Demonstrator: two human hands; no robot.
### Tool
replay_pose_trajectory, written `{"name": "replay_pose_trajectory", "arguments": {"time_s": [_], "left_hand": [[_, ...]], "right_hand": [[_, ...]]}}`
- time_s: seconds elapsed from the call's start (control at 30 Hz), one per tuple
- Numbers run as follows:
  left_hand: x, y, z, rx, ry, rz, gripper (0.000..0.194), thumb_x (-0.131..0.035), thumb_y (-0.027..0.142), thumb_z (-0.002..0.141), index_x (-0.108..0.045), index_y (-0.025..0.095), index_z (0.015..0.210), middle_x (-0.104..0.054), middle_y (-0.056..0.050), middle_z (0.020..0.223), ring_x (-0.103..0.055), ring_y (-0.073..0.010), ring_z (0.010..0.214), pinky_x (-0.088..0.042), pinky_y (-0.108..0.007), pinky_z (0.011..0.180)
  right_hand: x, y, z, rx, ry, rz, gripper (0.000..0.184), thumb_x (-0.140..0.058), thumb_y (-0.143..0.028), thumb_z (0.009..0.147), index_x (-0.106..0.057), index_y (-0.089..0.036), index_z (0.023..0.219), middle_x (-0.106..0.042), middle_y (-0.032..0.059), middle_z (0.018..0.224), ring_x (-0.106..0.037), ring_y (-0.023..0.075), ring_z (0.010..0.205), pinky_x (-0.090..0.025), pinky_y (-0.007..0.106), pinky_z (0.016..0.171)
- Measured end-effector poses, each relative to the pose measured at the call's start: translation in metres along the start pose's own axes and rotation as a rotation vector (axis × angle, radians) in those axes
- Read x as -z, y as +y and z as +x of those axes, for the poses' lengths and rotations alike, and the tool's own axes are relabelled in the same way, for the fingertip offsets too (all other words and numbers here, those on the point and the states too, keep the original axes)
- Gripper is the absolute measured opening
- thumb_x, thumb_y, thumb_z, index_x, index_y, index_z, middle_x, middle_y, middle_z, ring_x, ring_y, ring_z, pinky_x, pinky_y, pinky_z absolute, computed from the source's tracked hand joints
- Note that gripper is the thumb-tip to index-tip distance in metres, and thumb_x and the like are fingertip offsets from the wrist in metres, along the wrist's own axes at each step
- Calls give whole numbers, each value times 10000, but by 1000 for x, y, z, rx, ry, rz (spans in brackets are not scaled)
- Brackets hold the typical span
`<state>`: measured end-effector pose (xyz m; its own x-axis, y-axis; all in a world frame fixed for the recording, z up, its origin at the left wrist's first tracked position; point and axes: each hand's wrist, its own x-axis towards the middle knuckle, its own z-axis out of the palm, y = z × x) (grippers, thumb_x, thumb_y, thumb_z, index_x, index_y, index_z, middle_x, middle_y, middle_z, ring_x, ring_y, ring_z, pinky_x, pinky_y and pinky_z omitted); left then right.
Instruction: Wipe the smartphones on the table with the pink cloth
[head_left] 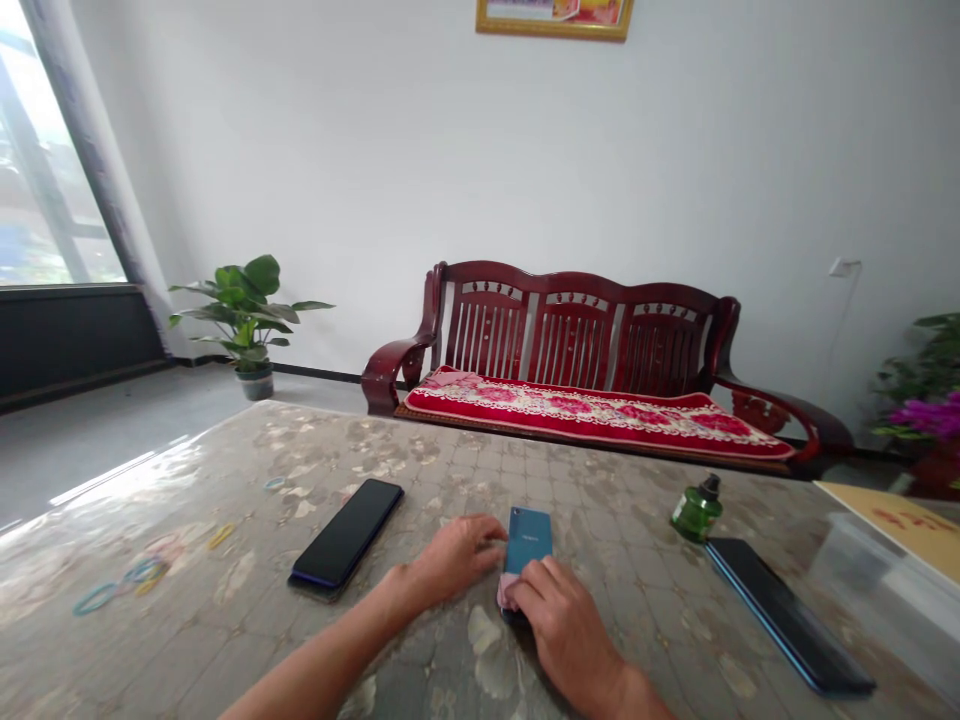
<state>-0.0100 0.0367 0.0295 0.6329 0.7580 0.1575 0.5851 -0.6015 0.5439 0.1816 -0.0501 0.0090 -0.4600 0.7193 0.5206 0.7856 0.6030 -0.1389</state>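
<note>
A blue phone (pixel 529 535) lies back up on the patterned table cover, its camera end pointing away from me. My right hand (pixel 562 620) is closed on a small pinkish cloth (pixel 507 592), which it presses against the near part of the phone. Part of the cloth is hidden under the fingers. At the phone's left edge is my left hand (pixel 465 550), fingers bent loosely and apart, the tips at or just beside the edge; I cannot tell whether they touch. Left of that hand, a dark phone (pixel 349 538) rests screen up.
A green bottle (pixel 697 508) stands at the right beside another dark phone (pixel 787 612). A clear plastic box (pixel 862 560) and a tan booklet (pixel 892 515) lie farther right. Coloured bands (pixel 142 572) are scattered at the left. Behind the table (pixel 420 640) stands a wooden bench (pixel 570 330).
</note>
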Motion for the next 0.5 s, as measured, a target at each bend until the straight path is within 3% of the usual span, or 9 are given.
{"name": "replay_pose_trajectory", "arguments": {"time_s": [0.07,0.17,0.3,0.4,0.5], "left_hand": [[2,-5,11,-86,-34,48,430,-506,20,808,-633,256,1144,-680,3,1159,-621,-180,1083,-455,-244,937],[2,-7,30,-284,-143,224,659,-548,-55,722,-554,258,1302,-537,-57,1396,-479,-236,1304,-369,-318,1089],[1,1,54,-461,-275,457,739,-705,18,703,-502,268,1368,-380,-135,1510,-389,-340,1366,-370,-419,1090],[0,8,66,-457,-343,539,830,-763,52,677,-451,310,1401,-330,-130,1541,-419,-350,1344,-430,-419,1028],[-1,14,73,-449,-380,546,795,-739,91,714,-429,348,1400,-330,-104,1545,-471,-336,1302,-465,-421,979]], "right_hand": [[0,-3,0,48,7,24,138,-498,-150,960,-592,-239,912,-581,-2,855,-463,177,808,-310,295,733],[0,-4,1,86,7,27,154,-465,-165,976,-579,-227,892,-577,2,844,-451,176,792,-300,297,719],[5,0,2,111,-31,38,174,-440,-168,985,-575,-220,888,-575,7,846,-454,178,808,-301,296,724],[9,3,1,99,-72,57,173,-444,-178,988,-584,-222,897,-581,7,861,-467,176,832,-311,291,741],[11,6,-1,89,-100,77,162,-465,-176,981,-596,-230,903,-589,3,871,-480,174,850,-319,289,755]]}}
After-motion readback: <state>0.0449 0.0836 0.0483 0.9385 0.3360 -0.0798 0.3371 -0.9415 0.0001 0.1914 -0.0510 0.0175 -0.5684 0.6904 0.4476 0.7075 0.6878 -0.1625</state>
